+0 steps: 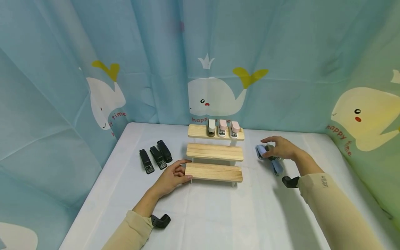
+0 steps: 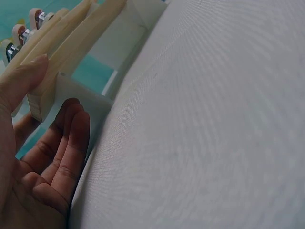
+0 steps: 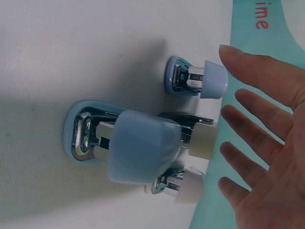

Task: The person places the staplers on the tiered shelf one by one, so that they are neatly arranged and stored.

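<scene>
My left hand (image 1: 171,178) holds the left end of a three-tier wooden shelf (image 1: 214,172) at its lowest board. In the left wrist view, the thumb lies on the board's edge, the index finger reaches behind its end, and the other fingers curl below. Over at the right, my right hand (image 1: 282,148) hovers above a group of small staplers, fingers spread and holding nothing. The right wrist view shows a large-looking blue stapler (image 3: 143,145) closest to the camera, a second blue stapler (image 3: 214,80), a cream-topped stapler (image 3: 202,140) and a pale stapler (image 3: 189,187).
Three small staplers stand on the top board: one whitish stapler (image 1: 211,127) and two pink ones, including the end pink stapler (image 1: 235,127). Left of the shelf lie three black staplers (image 1: 158,157) on the white table (image 1: 212,215). A blue whale-print curtain (image 1: 168,69) hangs behind.
</scene>
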The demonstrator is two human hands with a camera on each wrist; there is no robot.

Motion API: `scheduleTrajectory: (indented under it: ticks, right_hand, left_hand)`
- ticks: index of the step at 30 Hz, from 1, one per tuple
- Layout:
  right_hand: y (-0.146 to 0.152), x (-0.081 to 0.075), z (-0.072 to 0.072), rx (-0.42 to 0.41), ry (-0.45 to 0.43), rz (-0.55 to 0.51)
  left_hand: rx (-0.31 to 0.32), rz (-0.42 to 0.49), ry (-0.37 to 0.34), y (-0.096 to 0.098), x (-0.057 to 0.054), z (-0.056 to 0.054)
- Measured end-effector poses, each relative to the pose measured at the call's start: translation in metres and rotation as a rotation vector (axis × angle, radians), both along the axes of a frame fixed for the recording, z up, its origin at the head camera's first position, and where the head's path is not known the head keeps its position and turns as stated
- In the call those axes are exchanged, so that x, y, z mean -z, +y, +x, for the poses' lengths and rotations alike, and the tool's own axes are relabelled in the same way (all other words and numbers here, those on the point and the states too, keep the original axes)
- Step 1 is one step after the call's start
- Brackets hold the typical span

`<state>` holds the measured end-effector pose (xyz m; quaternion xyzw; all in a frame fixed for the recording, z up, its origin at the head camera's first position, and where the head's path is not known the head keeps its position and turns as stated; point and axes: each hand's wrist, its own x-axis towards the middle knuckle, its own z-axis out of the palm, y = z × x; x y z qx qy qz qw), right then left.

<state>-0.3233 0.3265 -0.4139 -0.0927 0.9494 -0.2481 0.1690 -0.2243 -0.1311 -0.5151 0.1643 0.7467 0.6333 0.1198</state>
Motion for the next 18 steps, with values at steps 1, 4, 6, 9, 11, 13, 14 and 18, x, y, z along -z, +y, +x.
scheduleTrajectory:
  ticks: [1, 4, 6, 9, 11, 13, 14, 18]
  right_hand:
    - [0.0, 0.001, -0.001, 0.0, -0.004, 0.001]
    - [0.001, 0.006, -0.005, 0.003, -0.015, 0.004]
    - [0.002, 0.009, -0.006, 0.002, -0.018, 0.012]
    - [0.003, 0.012, -0.008, -0.001, -0.015, 0.025]
    - [0.004, 0.014, -0.01, -0.005, -0.014, 0.029]
    - [0.004, 0.016, -0.011, -0.006, -0.015, 0.031]
    - [0.004, 0.017, -0.011, -0.007, -0.016, 0.033]
    - [0.003, 0.017, -0.011, -0.004, -0.026, 0.033]
  left_hand:
    - [0.001, 0.0, 0.003, 0.0, 0.001, 0.0]
    - [-0.001, -0.006, 0.004, 0.0, 0.002, -0.001]
    - [-0.005, -0.012, 0.002, 0.0, 0.002, -0.001]
    - [-0.01, -0.018, -0.001, 0.0, 0.001, -0.001]
    - [-0.01, -0.021, 0.0, 0.0, 0.001, -0.001]
    - [-0.012, -0.021, -0.001, 0.0, 0.001, -0.001]
    - [-0.016, -0.022, -0.005, 0.0, 0.002, -0.001]
    - [-0.018, -0.023, 0.0, 0.0, 0.003, -0.001]
